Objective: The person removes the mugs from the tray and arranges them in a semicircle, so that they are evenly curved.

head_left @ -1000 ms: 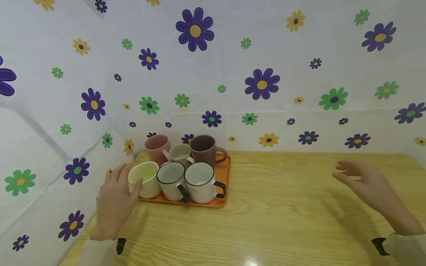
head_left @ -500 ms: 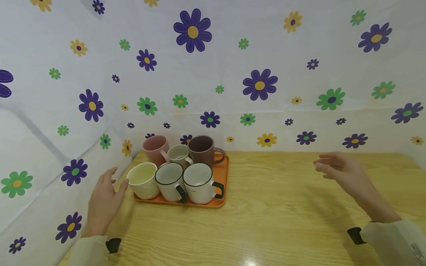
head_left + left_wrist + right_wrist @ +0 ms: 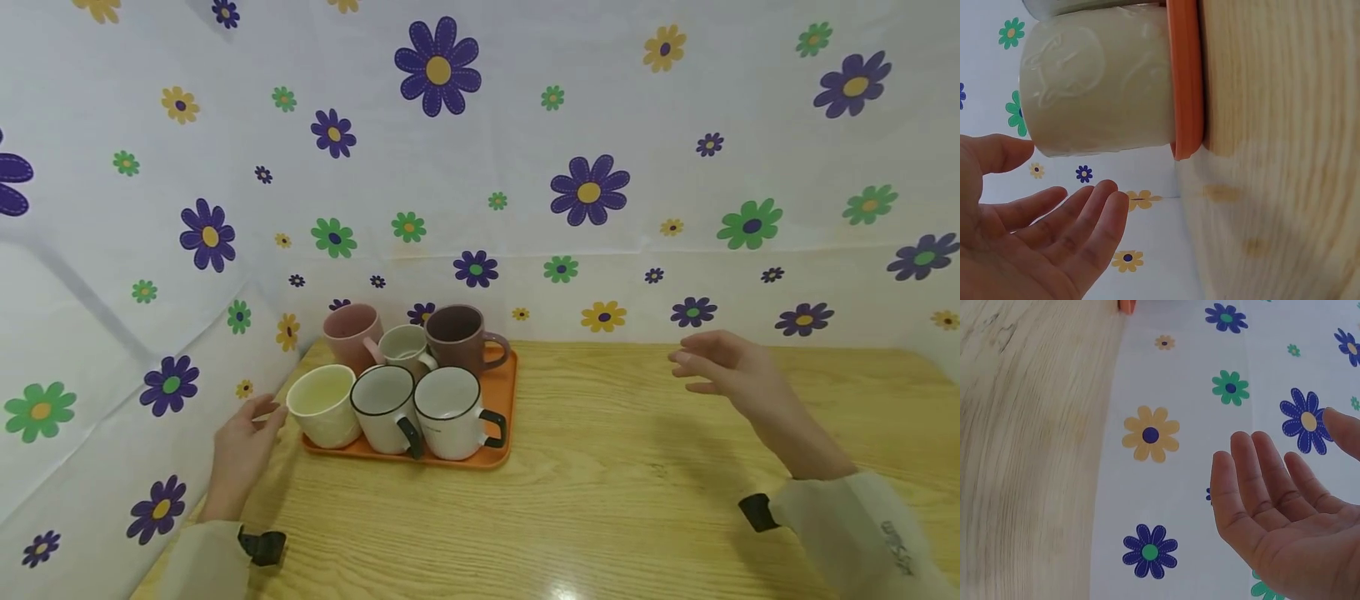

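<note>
On an orange tray [image 3: 501, 392] stand several mugs in two rows. The front row has a cream cup [image 3: 324, 410] with a raised pattern, then two white mugs with dark rims and handles, one in the middle [image 3: 384, 408] and one at the right [image 3: 450, 412]. Behind them are a pink mug [image 3: 352, 335], a small pale mug [image 3: 405, 347] and a brown mug [image 3: 457, 337]. My left hand [image 3: 243, 450] is just left of the cream cup, fingers relaxed, thumb tip right by its rim in the left wrist view. My right hand [image 3: 738, 383] hovers over the table's right half, holding nothing.
The wooden table [image 3: 600, 483] runs up to a white flower-print sheet [image 3: 510, 150] at the back. The same sheet hangs along the left side, close beside my left hand.
My right hand has moved left toward the tray. My left hand has drawn back from beside the cream cup to its left and lower. The mugs and tray stay in place.
</note>
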`<state>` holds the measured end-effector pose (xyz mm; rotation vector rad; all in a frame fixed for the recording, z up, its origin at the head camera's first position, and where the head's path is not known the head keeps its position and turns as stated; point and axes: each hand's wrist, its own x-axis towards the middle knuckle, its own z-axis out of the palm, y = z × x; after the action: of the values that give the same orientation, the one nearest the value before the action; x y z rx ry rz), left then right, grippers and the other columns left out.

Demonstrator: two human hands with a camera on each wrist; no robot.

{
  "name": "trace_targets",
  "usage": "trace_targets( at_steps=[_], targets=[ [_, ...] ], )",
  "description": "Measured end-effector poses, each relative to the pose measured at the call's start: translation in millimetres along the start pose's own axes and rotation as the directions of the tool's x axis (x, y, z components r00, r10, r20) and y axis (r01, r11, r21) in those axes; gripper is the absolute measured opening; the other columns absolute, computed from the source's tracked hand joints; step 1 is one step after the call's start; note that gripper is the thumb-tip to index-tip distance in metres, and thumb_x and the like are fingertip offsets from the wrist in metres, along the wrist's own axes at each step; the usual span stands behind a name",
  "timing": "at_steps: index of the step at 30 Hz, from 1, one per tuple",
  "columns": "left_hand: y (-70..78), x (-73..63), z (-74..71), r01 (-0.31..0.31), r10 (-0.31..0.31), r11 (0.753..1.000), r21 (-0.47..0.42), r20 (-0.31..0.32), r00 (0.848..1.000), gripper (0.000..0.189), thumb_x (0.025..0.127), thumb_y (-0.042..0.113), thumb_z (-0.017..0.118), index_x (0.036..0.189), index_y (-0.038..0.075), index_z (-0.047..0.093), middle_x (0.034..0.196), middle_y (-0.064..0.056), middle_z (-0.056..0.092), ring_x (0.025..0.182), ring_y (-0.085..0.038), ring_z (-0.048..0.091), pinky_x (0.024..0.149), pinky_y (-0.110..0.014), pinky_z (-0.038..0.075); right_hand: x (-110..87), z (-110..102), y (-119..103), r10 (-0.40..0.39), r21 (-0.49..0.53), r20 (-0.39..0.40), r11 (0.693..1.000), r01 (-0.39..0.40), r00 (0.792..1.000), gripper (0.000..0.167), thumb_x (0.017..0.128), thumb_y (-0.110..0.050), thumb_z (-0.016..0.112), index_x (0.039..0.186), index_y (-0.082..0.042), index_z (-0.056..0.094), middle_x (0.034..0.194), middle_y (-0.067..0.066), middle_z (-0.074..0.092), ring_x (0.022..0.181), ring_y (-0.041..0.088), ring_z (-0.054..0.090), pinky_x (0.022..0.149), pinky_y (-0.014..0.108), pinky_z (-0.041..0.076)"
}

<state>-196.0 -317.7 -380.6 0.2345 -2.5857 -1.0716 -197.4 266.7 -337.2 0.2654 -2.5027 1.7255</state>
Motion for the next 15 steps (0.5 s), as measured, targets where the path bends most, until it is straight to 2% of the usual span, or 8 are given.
trace_targets(
  at_steps=[4, 7, 9, 11, 15],
  targets=[
    [-4.1, 3.1, 1.3, 0.029, -0.027, 0.999, -0.036, 0.039, 0.999, 0.048, 0.105, 0.017, 0.054, 0.142, -0.012, 0.047, 0.13, -0.033, 0.058, 0.106, -0.04, 0.066, 0.067, -0.011, 0.05, 3.5, 6.8, -4.2, 0.001, -0.002, -0.004, 1.0, -0.001, 1.0, 0.034, 0.105, -0.024, 0.059, 0.128, 0.0, 0.055, 0.108, -0.017, 0.066, 0.094, 0.001, 0.067, 0.08, 0.021, 0.055],
    [-8.4, 4.3, 0.4, 0.044, -0.037, 0.998, -0.051, 0.129, 0.991, 0.048, 0.103, 0.008, 0.053, 0.143, -0.015, 0.043, 0.132, -0.036, 0.055, 0.11, -0.043, 0.064, 0.074, -0.02, 0.055, 6.1, 10.5, -5.3, 0.005, 0.022, 0.007, 1.0, -0.005, 1.0, 0.032, 0.105, -0.023, 0.059, 0.127, -0.001, 0.056, 0.109, -0.017, 0.067, 0.095, 0.002, 0.067, 0.081, 0.022, 0.055],
    [-12.0, 5.0, -0.7, 0.058, -0.041, 0.996, -0.07, 0.219, 0.975, 0.049, 0.101, 0.003, 0.052, 0.144, -0.017, 0.038, 0.134, -0.039, 0.052, 0.114, -0.047, 0.061, 0.079, -0.027, 0.057, 7.9, 13.1, -5.4, 0.008, 0.036, 0.017, 0.999, -0.008, 1.0, 0.031, 0.105, -0.022, 0.059, 0.127, -0.001, 0.057, 0.109, -0.016, 0.067, 0.095, 0.003, 0.067, 0.081, 0.023, 0.055],
    [-15.5, 5.8, -1.6, 0.066, -0.037, 0.994, -0.086, 0.304, 0.952, 0.052, 0.1, 0.002, 0.053, 0.145, -0.018, 0.035, 0.135, -0.04, 0.05, 0.115, -0.047, 0.06, 0.082, -0.032, 0.057, 9.5, 15.9, -5.2, 0.014, 0.041, 0.025, 0.999, -0.015, 1.0, 0.032, 0.105, -0.022, 0.06, 0.128, 0.0, 0.057, 0.11, -0.013, 0.067, 0.095, 0.004, 0.067, 0.082, 0.024, 0.056],
    [-21.7, 7.2, -1.9, 0.095, -0.036, 0.988, -0.124, 0.411, 0.911, 0.058, 0.099, 0.004, 0.057, 0.147, -0.019, 0.031, 0.137, -0.041, 0.047, 0.114, -0.043, 0.061, 0.083, -0.036, 0.057, 12.4, 21.7, -5.3, 0.029, 0.035, 0.039, 0.999, -0.03, 0.999, 0.039, 0.104, -0.023, 0.06, 0.131, 0.004, 0.054, 0.119, 0.0, 0.068, 0.096, 0.004, 0.067, 0.083, 0.026, 0.056]
  ],
)
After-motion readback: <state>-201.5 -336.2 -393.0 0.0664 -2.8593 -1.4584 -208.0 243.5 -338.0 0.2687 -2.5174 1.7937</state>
